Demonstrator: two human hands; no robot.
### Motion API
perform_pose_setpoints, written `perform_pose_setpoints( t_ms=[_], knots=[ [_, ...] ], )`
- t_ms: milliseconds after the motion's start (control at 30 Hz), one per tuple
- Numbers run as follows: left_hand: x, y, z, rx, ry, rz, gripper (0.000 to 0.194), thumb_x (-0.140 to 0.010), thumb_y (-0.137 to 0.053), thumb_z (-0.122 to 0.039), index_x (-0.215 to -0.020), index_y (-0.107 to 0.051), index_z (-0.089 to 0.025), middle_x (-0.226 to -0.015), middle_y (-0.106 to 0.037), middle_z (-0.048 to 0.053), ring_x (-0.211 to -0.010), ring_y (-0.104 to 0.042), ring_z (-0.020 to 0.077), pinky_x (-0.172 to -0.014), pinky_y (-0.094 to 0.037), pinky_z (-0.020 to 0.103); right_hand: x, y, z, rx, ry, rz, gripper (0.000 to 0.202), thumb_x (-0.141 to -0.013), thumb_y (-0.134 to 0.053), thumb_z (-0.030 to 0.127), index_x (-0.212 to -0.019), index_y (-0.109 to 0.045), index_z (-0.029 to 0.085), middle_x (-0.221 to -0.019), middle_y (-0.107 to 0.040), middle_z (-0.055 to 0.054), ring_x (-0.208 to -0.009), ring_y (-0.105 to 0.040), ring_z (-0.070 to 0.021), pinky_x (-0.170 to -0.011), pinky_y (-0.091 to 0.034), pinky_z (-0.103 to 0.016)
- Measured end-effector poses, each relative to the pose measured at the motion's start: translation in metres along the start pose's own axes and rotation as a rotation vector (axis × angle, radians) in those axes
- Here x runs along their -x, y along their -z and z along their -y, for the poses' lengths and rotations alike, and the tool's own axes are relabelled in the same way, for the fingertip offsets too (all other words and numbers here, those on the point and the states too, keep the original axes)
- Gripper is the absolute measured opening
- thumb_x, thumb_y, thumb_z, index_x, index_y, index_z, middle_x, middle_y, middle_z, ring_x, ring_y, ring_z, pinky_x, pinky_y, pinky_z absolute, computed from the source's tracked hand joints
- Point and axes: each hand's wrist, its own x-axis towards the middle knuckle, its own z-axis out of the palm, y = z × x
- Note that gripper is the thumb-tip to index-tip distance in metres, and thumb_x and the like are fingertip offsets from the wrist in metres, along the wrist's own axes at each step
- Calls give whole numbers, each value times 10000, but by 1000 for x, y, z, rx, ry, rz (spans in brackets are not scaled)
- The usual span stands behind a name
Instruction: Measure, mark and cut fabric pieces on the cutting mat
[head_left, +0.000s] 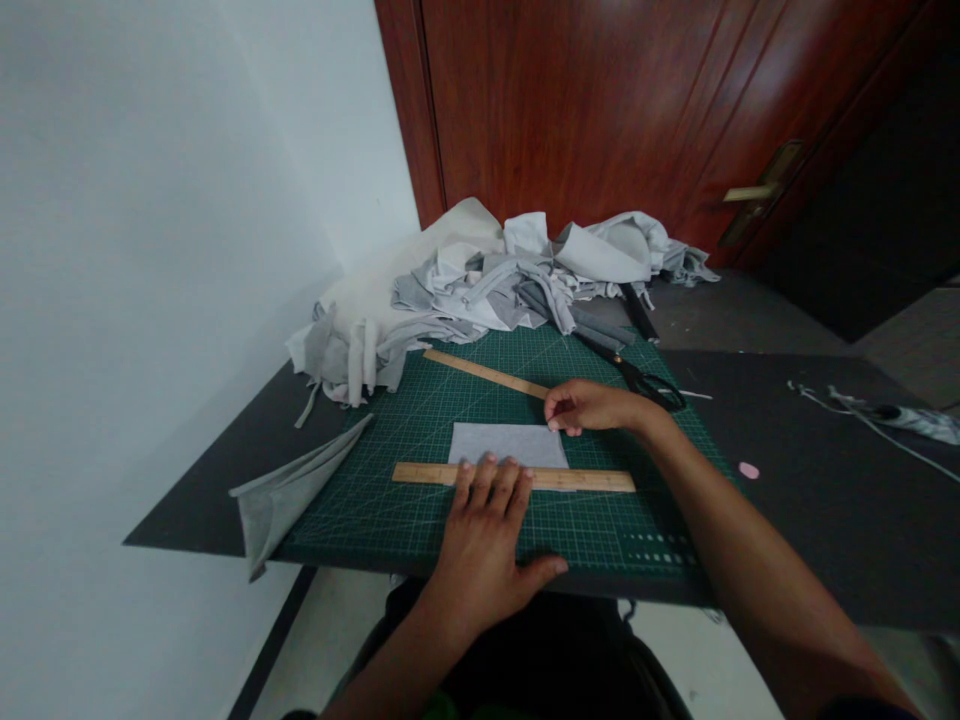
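Note:
A small light-grey fabric rectangle [508,442] lies on the green cutting mat [360,520]. Across its near edge runs a wooden ruler [592,481]. My left hand [487,535] presses on that ruler with fingers stretched out and thumb spread to the right. At the fabric's far right corner, my right hand [589,405] is closed in a pinch, its fingertips on the cloth. A second wooden ruler [480,370] lies slanted beyond the fabric, one end reaching behind my right hand. Black-handled scissors [645,383] rest just past my right wrist.
A heap of grey and white fabric scraps [480,290] covers the far side by the wooden door [570,100]. A folded grey cloth [289,495] hangs over the table's near left edge. To the right on the dark table [825,540] are a pink oval piece [748,470] and cords.

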Motion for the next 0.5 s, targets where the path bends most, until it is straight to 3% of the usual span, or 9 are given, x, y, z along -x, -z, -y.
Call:
perform_pose_setpoints(
  t_ms=[500],
  knots=[
    [0,2,0,-8,-10,-10,965,-869,-504,-830,-1587,-387,-195,-1645,-393,112,-1552,-254,387,-1287,-111,622,-3,-1,-3,-15,-18,33,289,-720,-775,418,-808,-696,155,-570,-623,30,-517,-558,-113,-512,-438,-226]
  ],
)
